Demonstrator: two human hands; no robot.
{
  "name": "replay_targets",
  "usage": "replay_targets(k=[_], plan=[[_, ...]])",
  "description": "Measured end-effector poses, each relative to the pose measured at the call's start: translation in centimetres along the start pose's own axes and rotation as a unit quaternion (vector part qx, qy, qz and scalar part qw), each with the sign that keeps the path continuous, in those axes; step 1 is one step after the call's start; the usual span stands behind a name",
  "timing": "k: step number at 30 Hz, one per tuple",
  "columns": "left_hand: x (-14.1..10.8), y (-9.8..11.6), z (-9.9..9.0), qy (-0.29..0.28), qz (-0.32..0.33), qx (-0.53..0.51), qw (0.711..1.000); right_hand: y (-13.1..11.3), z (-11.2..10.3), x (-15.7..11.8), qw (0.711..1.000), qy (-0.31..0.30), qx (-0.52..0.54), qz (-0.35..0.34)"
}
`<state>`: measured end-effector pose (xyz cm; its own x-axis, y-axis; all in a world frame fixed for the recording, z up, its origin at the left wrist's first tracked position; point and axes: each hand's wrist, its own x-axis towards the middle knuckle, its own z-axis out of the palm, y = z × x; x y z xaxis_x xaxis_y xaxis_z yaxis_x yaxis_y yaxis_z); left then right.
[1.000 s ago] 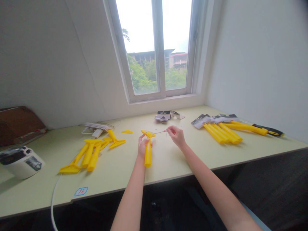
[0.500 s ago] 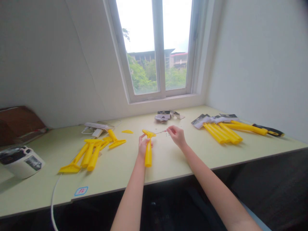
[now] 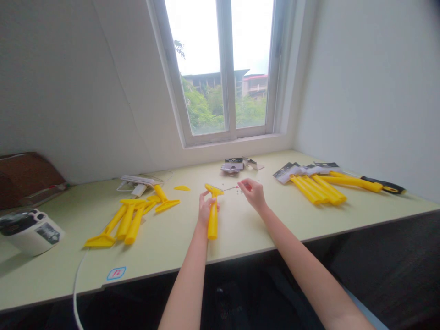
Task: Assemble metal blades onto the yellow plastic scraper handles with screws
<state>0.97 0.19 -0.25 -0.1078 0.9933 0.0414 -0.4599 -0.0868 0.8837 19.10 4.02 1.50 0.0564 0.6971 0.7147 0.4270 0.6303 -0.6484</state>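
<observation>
Here's the long pale-green bench (image 3: 237, 229) beneath a white-framed window (image 3: 225, 68), with a heap of yellow plastic scrapers (image 3: 125, 224) on the left and a bundle of yellow plastic-handled tools (image 3: 318, 190) in black-and-white packaging on the right. Dead centre, the left hand (image 3: 206, 210) has just shifted its hold: a single yellow plastic scraper (image 3: 213, 220) has swung slightly to the right, its fingers (image 3: 205, 196) closed around the neck, the handle pointing back toward the person, just above the bench. The right hand (image 3: 253, 194) pinches a thin metal pin (image 3: 230, 187) with a red tip, its point right by the scraper's flared head, and tiny bits lie scattered just below.
</observation>
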Motion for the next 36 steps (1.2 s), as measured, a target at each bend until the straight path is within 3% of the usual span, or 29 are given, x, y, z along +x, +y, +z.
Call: replay_targets(k=[12,24,36], plan=[[-0.3,-0.1,0.2,-0.026,0.009,0.044,0.999,0.1,-0.2,-0.1,0.999,-0.006,-0.045,0.023],[-0.2,-0.1,0.1,-0.017,0.004,0.028,0.999,0.9,0.2,0.3,0.994,-0.052,0.074,0.062],[-0.4,-0.1,0.2,-0.030,0.017,0.033,0.999,0.3,0.0,0.0,0.996,-0.043,0.056,0.049]])
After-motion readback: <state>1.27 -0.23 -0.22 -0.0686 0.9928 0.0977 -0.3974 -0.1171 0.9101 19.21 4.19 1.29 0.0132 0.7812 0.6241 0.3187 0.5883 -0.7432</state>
